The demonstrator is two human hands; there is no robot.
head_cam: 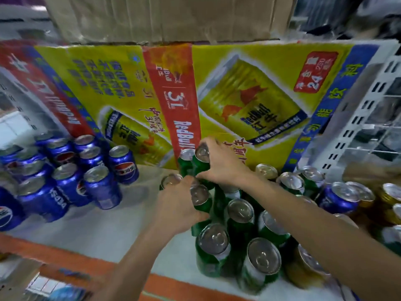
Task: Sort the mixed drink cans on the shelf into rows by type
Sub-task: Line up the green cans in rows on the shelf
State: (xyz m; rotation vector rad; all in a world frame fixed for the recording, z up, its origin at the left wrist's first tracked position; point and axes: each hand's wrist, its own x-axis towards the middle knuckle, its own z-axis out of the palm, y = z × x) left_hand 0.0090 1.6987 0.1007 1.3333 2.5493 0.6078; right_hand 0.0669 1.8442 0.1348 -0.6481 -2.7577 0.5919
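Yellow carton (238, 83) beneath brown cardboard box (169, 16)

Bright, even light, seemingly from overhead, glints off the can lids (213, 237) and leaves only soft shadows on the white shelf (121, 224), while wide-angle bending and smeared blur worsen toward its left and right edges and the upper corners.

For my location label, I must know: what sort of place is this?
Probably a shop or its stockroom. Many blue Pepsi cans and green cans stand loose on a white shelf, a printed Red Bull carton stands behind them, and a white slotted shelving upright is at right.
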